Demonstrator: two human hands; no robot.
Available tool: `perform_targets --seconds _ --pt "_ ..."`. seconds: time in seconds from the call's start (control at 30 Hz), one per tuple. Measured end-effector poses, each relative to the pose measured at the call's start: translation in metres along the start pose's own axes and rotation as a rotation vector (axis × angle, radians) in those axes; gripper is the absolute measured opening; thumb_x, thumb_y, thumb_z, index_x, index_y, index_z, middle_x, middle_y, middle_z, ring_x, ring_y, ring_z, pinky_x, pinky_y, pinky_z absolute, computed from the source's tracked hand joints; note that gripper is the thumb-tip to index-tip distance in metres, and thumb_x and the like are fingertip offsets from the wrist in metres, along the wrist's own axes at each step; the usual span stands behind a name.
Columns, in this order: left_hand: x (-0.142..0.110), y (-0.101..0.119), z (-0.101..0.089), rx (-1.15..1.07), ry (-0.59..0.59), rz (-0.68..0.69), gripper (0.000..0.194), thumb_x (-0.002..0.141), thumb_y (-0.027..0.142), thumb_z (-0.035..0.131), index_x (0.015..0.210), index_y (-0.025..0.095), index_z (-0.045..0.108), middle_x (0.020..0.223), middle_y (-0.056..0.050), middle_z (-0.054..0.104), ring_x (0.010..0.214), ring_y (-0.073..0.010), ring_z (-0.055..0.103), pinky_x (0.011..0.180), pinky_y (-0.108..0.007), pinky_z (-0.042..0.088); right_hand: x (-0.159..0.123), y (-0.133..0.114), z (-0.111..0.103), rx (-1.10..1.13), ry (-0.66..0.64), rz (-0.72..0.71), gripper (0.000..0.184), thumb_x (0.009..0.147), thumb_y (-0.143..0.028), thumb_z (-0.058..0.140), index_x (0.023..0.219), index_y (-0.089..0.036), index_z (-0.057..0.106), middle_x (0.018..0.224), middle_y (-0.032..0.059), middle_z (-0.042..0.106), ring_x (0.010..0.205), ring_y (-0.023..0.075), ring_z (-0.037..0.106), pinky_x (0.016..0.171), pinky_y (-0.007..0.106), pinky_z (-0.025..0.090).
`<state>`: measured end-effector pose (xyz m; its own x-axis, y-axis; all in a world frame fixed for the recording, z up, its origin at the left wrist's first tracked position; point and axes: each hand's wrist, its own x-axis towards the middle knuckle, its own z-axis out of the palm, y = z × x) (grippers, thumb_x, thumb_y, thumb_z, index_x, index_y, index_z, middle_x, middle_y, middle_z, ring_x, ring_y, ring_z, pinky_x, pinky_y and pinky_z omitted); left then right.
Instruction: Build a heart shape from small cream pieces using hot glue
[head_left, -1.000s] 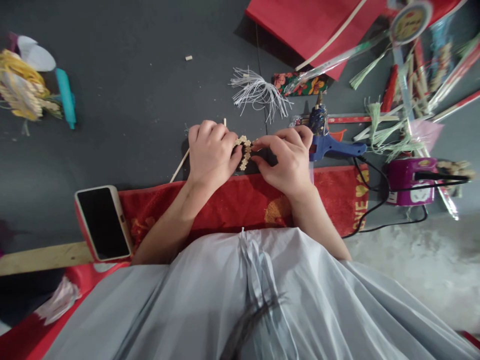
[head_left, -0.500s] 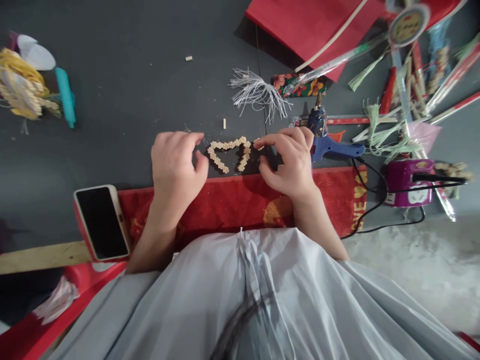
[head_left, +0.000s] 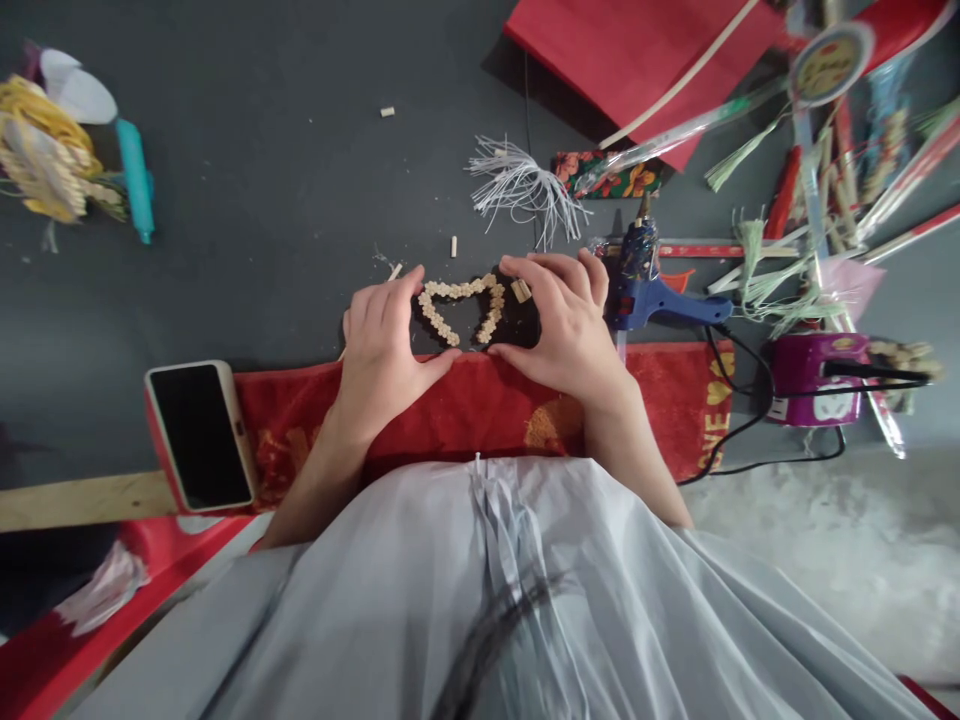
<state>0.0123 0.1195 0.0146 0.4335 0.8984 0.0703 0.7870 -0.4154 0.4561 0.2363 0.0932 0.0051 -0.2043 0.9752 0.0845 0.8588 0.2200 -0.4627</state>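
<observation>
A heart-shaped outline of small beige pieces (head_left: pixel 459 290), with a gap at its lower point, lies on the dark table between my hands. My left hand (head_left: pixel 382 345) is open at its left, index fingertip close to the outline and thumb stretched below it. On the other side my right hand (head_left: pixel 566 320) is open, thumb and index finger spread around the right edge. Whether the fingertips touch the outline I cannot tell. A few short beige pieces (head_left: pixel 520 291) lie beside my right index finger. One small stick (head_left: pixel 395 271) shows behind my left fingers.
Right of my hands lie a blue glue gun (head_left: pixel 660 298) and a purple power socket (head_left: pixel 814 375) with black cables. White strings (head_left: pixel 529 190) and a red paper bag (head_left: pixel 637 60) are farther back. A phone (head_left: pixel 202 435) rests left of the red towel (head_left: pixel 465 415).
Both hands have come closer around the heart outline, my left one moving right. Their thumbs now reach toward its lower end. The view has shifted slightly.
</observation>
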Motion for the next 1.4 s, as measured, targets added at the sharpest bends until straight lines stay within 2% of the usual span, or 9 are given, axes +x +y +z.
perform_targets --seconds 0.3,0.67,0.9,1.07,1.4 --pt "-0.0009 -0.0018 0.0044 0.040 0.018 0.018 0.074 0.081 0.030 0.072 0.146 0.026 0.036 0.141 -0.013 0.056 0.129 -0.0333 0.052 0.106 -0.050 0.043 0.0014 0.0015 0.0027 0.006 0.018 -0.014 0.070 0.083 -0.046 0.064 0.144 -0.024 0.037 0.136 0.0102 0.063 0.131 0.0324 0.050 0.121 0.060 0.018" --pt "-0.0005 -0.0018 0.0052 0.070 0.008 0.038 0.070 0.082 0.033 0.069 0.144 0.024 0.039 0.138 -0.013 0.059 0.127 -0.0330 0.054 0.107 -0.048 0.041 0.0027 0.0014 0.0028 0.015 -0.002 0.000 0.069 0.084 -0.046 0.062 0.145 -0.025 0.039 0.134 0.0091 0.065 0.130 0.0321 0.050 0.121 0.062 0.017" --pt "-0.0024 -0.0036 0.0058 0.048 0.006 0.050 0.066 0.082 0.029 0.067 0.142 0.016 0.042 0.137 -0.015 0.059 0.128 -0.0327 0.053 0.109 -0.046 0.038 0.0015 0.0062 0.0061 0.031 0.004 -0.038 0.071 0.087 -0.051 0.058 0.148 -0.026 0.034 0.136 0.0087 0.063 0.131 0.0345 0.049 0.120 0.063 0.016" --pt "-0.0036 -0.0054 0.0063 0.031 -0.027 0.023 0.069 0.082 0.029 0.068 0.144 0.018 0.040 0.141 -0.015 0.056 0.131 -0.0338 0.050 0.111 -0.047 0.035 0.0014 0.0070 0.0066 0.036 0.002 -0.039 0.072 0.086 -0.052 0.059 0.148 -0.027 0.033 0.138 0.0084 0.062 0.131 0.0354 0.049 0.121 0.063 0.016" --pt "-0.0043 -0.0067 0.0049 0.018 -0.050 0.009 0.074 0.081 0.034 0.071 0.145 0.020 0.038 0.142 -0.015 0.054 0.132 -0.0354 0.048 0.112 -0.049 0.034 0.0004 0.0080 0.0051 0.064 0.009 -0.051 0.074 0.083 -0.044 0.062 0.149 -0.026 0.032 0.137 0.0078 0.063 0.130 0.0342 0.050 0.122 0.062 0.013"
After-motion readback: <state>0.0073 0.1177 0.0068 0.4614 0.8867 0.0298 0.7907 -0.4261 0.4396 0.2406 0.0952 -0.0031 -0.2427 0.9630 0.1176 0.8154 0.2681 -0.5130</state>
